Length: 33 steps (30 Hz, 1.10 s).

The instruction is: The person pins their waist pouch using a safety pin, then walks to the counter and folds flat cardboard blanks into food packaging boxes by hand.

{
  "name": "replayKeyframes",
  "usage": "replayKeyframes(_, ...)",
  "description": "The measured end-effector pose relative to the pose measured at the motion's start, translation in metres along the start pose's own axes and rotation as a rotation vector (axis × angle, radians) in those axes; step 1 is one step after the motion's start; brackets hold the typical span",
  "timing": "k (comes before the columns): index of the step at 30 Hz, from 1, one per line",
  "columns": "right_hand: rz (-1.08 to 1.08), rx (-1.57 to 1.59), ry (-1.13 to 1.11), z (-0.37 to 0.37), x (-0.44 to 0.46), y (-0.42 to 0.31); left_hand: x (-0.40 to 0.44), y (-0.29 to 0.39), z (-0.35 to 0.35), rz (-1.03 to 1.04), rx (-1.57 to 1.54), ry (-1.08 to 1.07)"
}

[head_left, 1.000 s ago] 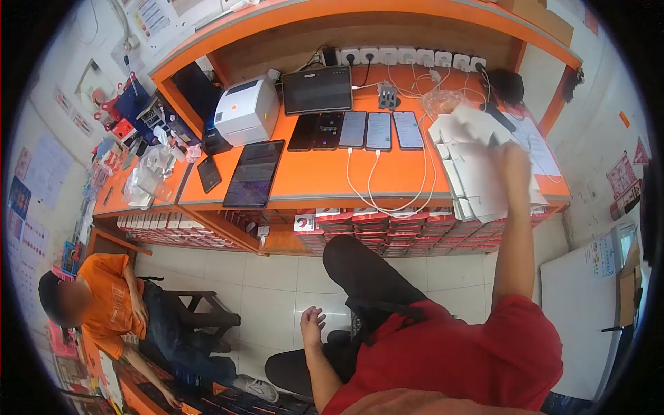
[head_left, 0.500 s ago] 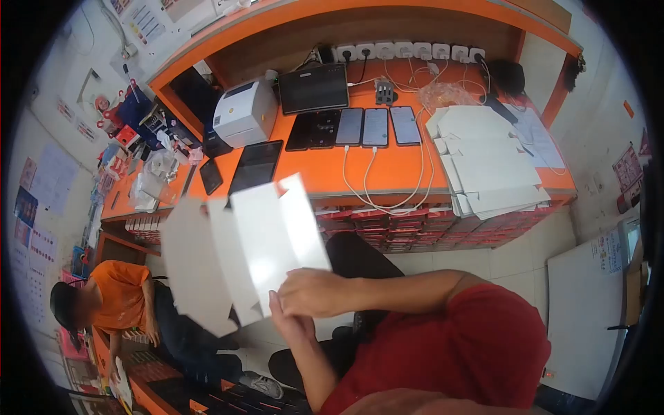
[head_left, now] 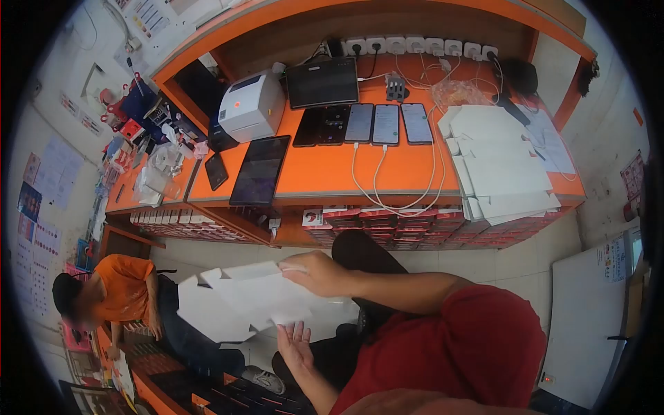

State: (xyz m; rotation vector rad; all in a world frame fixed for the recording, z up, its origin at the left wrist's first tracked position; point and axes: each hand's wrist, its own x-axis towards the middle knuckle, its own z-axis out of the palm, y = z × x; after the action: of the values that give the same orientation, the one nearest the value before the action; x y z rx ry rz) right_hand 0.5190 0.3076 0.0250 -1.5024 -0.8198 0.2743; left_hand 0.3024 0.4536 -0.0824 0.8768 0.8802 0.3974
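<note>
A flat, unfolded white cardboard box (head_left: pixel 238 304) with cut flaps is held out in front of me, tilted. My right hand (head_left: pixel 319 274) grips its upper near edge with the fingers closed round it. My left hand (head_left: pixel 296 348) is at the lower edge, palm showing and fingers stretched out against or just beside the cardboard; I cannot tell how firmly they touch. Part of the cardboard's near end is hidden by my right hand. A stack of similar flat cardboard boxes (head_left: pixel 494 166) lies on the orange desk's right side.
On the orange desk (head_left: pixel 325 176) are several phones (head_left: pixel 386 124), a tablet (head_left: pixel 259 169), a white label printer (head_left: pixel 250 107) and charging cables. Packed boxes (head_left: pixel 408 232) fill the shelf below. A person in an orange shirt (head_left: pixel 124 287) sits at left.
The cardboard has swung down from in front of the desk edge and lies flatter. My left hand has moved away from my right hand and opened. The view has shifted slightly.
</note>
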Motion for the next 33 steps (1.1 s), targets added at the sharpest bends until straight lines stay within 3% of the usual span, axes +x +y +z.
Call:
replayKeyframes(1, -0.265, -0.149, 0.106, 0.012, -0.004, 0.012, -0.003, 0.0, 0.003, -0.002, 0.003, -0.003)
replayKeyframes(3, -0.284, -0.212, 0.041, 0.019, -0.016, 0.009, -0.022, 0.023, 0.033, 0.099, -0.505, -0.302)
replayKeyframes(4, -0.424, -0.301, -0.098, 0.022, -0.022, 0.012, -0.027, 0.03, 0.041, 0.217, -0.536, -0.565)
replayKeyframes(5, -0.562, -0.387, -0.243, 0.026, -0.029, 0.014, -0.035, 0.039, 0.055, 0.214, -0.538, -0.559)
replayKeyframes(7, -0.548, -0.393, -0.3, 0.033, -0.039, 0.014, -0.047, 0.054, 0.079, 0.351, -0.422, -0.181)
replayKeyframes(10, -0.469, -0.225, -0.341, 0.038, -0.037, 0.017, -0.021, 0.042, 0.046, 0.362, -0.362, -0.115)
replayKeyframes(12, -0.154, 0.059, -0.448, 0.032, -0.03, 0.005, -0.024, 0.045, 0.055, 0.421, -0.436, -0.108)
replayKeyframes(15, 0.033, 0.337, -0.423, 0.017, -0.032, -0.02, -0.039, 0.052, 0.084, 0.477, -0.472, -0.073)
replayKeyframes(16, -0.123, 0.351, -0.433, 0.015, -0.033, -0.018, -0.017, 0.04, 0.056, 0.478, -0.48, -0.179)
replayKeyframes(17, -0.124, 0.35, -0.434, 0.016, -0.032, -0.013, -0.022, 0.043, 0.063, 0.478, -0.481, -0.179)
replayKeyframes(19, -0.488, 0.143, -0.395, 0.021, -0.033, -0.002, -0.04, 0.047, 0.085, 0.444, -0.391, -0.161)
replayKeyframes(20, -0.487, 0.142, -0.389, 0.02, -0.033, -0.002, -0.039, 0.044, 0.088, 0.424, -0.406, -0.154)
replayKeyframes(22, -0.544, -0.244, -0.213, 0.02, -0.033, 0.0, -0.039, 0.039, 0.09, 0.464, -0.318, -0.235)
replayKeyframes(25, -0.448, -0.289, -0.086, 0.019, -0.03, -0.015, -0.042, 0.04, 0.094, 0.5, -0.275, -0.295)
replayKeyframes(27, -0.457, -0.268, -0.103, 0.019, -0.023, -0.013, -0.043, 0.043, 0.091, 0.468, -0.096, -0.336)
replayKeyframes(32, -0.431, -0.114, -0.192, 0.014, -0.018, -0.014, -0.042, 0.048, 0.088, 0.483, -0.156, -0.316)
replayKeyframes(33, -0.356, -0.105, -0.357, 0.008, -0.016, -0.016, -0.045, 0.05, 0.09, 0.476, -0.171, -0.274)
